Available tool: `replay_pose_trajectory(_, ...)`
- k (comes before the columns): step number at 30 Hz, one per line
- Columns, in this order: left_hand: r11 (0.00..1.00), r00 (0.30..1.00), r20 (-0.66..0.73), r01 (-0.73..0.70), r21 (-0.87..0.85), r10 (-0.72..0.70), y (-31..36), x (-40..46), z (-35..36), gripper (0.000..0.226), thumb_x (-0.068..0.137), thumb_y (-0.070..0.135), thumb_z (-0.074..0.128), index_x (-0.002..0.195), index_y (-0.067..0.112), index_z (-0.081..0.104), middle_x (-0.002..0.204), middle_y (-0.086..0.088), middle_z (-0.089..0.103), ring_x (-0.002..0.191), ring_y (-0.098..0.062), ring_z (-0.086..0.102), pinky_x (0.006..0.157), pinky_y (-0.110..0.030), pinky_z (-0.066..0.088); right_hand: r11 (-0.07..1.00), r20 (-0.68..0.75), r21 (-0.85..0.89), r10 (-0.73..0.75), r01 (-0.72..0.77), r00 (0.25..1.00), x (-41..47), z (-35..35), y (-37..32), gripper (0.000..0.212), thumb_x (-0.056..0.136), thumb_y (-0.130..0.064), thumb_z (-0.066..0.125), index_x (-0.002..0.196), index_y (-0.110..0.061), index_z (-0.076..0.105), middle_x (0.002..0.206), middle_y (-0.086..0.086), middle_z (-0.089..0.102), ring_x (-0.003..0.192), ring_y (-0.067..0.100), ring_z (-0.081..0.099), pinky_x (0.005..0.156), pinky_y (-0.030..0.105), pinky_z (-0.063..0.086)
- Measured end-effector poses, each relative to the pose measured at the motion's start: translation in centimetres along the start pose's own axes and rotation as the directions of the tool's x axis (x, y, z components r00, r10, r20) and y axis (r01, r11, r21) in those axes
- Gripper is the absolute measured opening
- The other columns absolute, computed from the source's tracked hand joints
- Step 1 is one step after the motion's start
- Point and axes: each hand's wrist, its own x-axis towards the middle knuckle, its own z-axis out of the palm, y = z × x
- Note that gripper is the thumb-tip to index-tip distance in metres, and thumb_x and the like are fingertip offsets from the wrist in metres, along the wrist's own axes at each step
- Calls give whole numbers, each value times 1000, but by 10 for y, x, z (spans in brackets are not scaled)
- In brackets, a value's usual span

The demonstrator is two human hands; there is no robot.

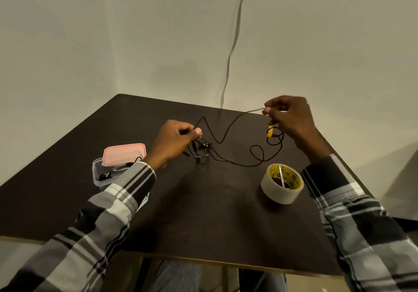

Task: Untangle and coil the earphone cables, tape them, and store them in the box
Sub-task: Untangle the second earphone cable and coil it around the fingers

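The left hand pinches the black earphone cable between thumb and fingertips, just above a small knot of earbuds and plug ends lying on the dark surface right under its fingers; the right hand is raised off the surface, its fingers curled round another stretch of the same cable, with a yellow piece dangling just below its fingertips and a few loose loops hanging beneath that. Between the two hands the cable sags in a slack zigzag and trails onto the surface. The tape roll stands near the right wrist, on the person's side of it, and the clear box with its pink lid askew sits beside the left forearm, already holding what looks like a coiled set. The cable looks thin, light and limp, so it will likely snag on itself and spring out of shape if let go; a fingertip pinch near the plug or the yellow piece seems the best hold, drawing strands apart gently, since hard tugs could tighten the knot or strain the joints
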Motion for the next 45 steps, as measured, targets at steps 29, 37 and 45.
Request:
replay_pose_trajectory(29, 978, 987, 125, -77, -191, 102, 43, 14, -9, 13, 88, 21, 72, 95, 10, 75, 84, -7, 75, 84, -17, 72, 83, -40, 60, 938, -281, 118, -283, 326, 917, 7, 1, -86, 25, 96, -29, 61, 78, -16, 70, 71, -4, 69, 82, 12, 68, 76, 30, 52)
replay_pose_trajectory(37, 976, 990, 135, 0, -218, 30, 25, 10, -7, 17, 90, 18, 69, 99, 5, 74, 76, -8, 73, 70, -12, 68, 73, -31, 59, 935, -236, 208, -239, 289, 942, 7, 0, -82, 23, 99, -27, 60, 85, -11, 71, 61, -3, 66, 57, 14, 52, 55, 14, 42)
replay_pose_trajectory(45, 978, 981, 194, 50, -200, -10, 15, -5, 17, 16, 93, 18, 66, 97, 6, 74, 81, -10, 74, 71, -9, 68, 70, -30, 56, 961, 19, 265, -91, 83, 996, -9, 16, -71, 20, 99, -25, 59, 98, -8, 71, 65, 0, 72, 47, 15, 50, 45, 17, 39)
